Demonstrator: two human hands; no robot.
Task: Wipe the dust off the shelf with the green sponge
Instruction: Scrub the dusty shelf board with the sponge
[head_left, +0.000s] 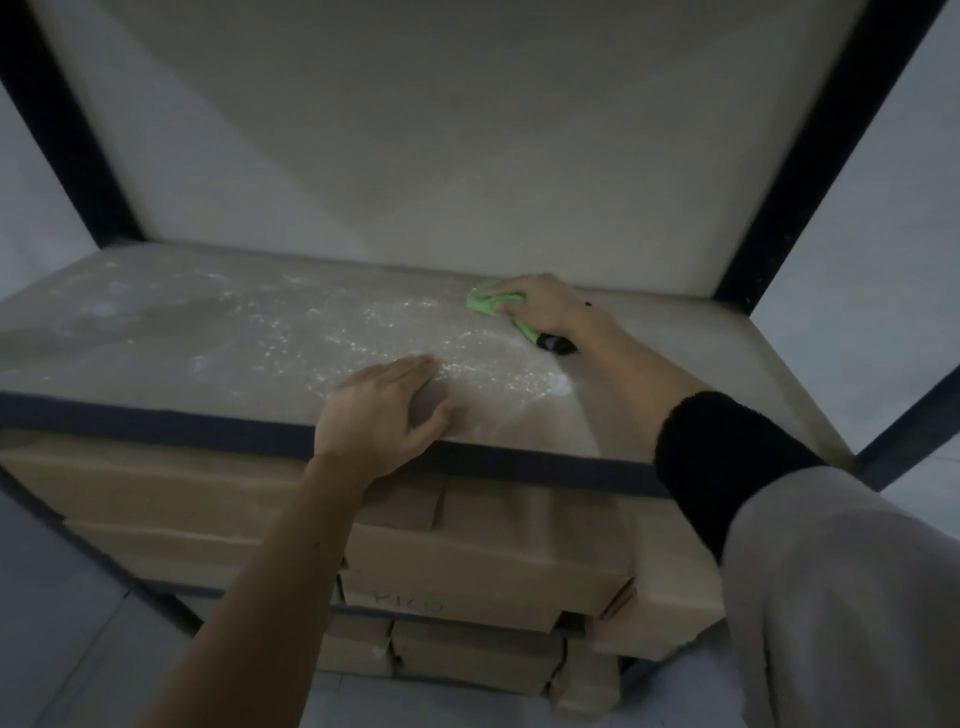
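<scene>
The shelf is a pale board with a dark front edge, speckled with white dust across its left and middle. The green sponge lies on the board toward the back right, and my right hand grips it from above, fingers curled over it. A green strip with a black end sticks out from under that hand. My left hand rests flat on the board at the front edge, fingers straight, thumb spread. The board to the right of the sponge looks free of dust.
Dark metal uprights frame the shelf on both sides, with another board overhead. Stacked cardboard boxes fill the levels below the front edge. A pale wall lies behind the shelf.
</scene>
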